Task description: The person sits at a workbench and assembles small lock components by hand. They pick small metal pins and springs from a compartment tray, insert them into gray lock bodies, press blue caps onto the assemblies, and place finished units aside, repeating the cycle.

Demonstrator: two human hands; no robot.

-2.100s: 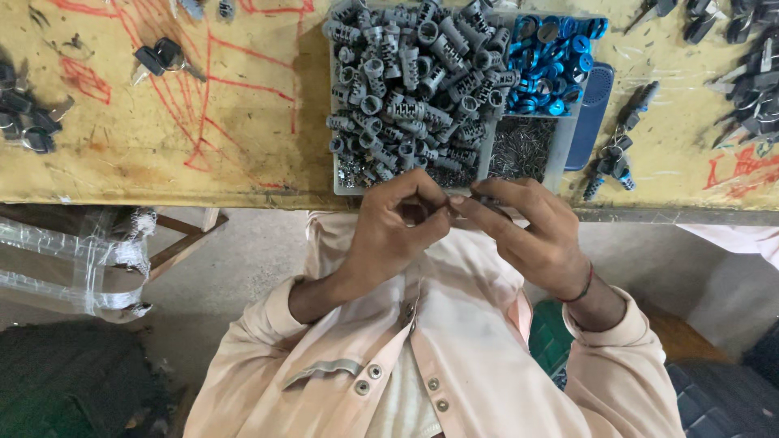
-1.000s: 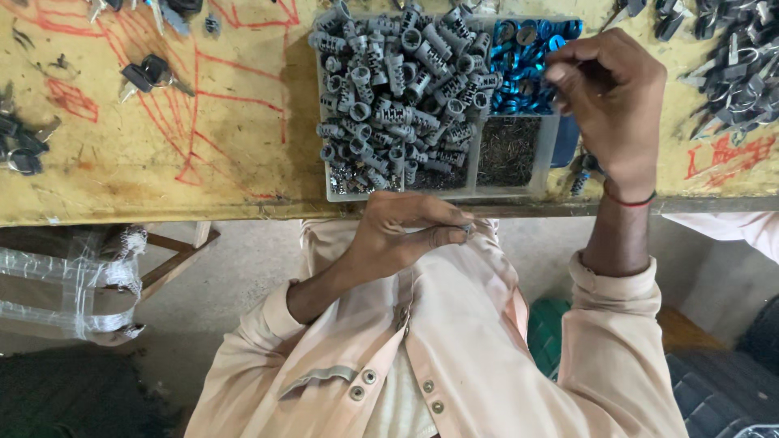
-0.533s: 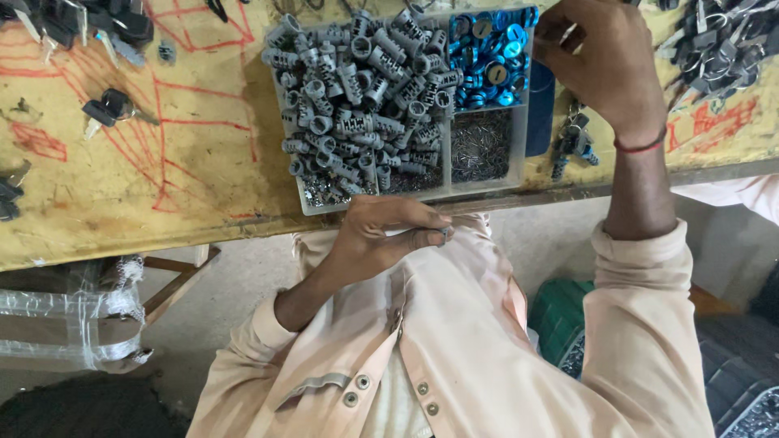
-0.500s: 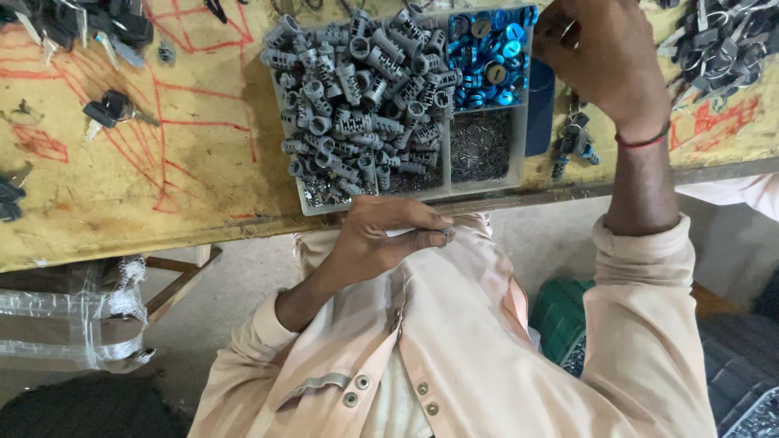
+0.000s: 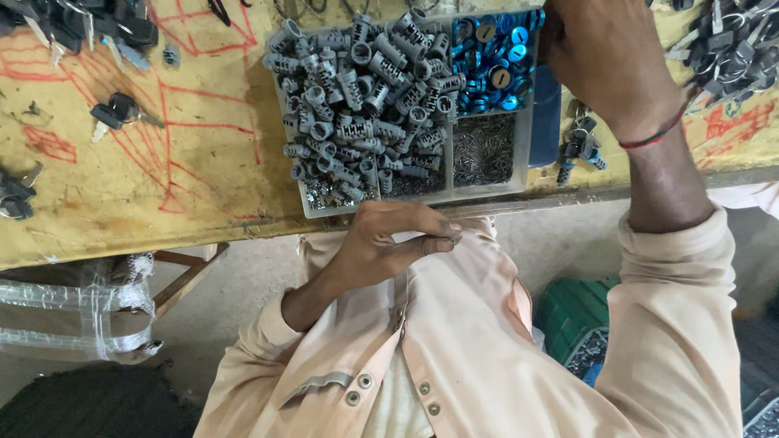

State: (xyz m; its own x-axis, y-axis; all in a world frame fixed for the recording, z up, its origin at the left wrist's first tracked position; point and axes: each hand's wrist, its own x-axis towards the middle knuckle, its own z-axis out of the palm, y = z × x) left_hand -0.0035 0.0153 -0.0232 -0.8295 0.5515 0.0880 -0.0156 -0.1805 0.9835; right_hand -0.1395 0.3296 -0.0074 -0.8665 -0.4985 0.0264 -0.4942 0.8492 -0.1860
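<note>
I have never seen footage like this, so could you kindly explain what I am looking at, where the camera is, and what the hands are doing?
The camera sits on a person's head and looks down, so you see their own chest, sleeves and hands. In front is a yellow workbench marked with red lines. On it stands a divided tray holding grey metal cylinders, blue caps and a heap of tiny pins. Dark keys lie scattered to the sides. The left hand is below the bench edge, fingers pinched together; what it grips is too small to tell. The right hand reaches over the tray's far corner by the blue caps.
</note>
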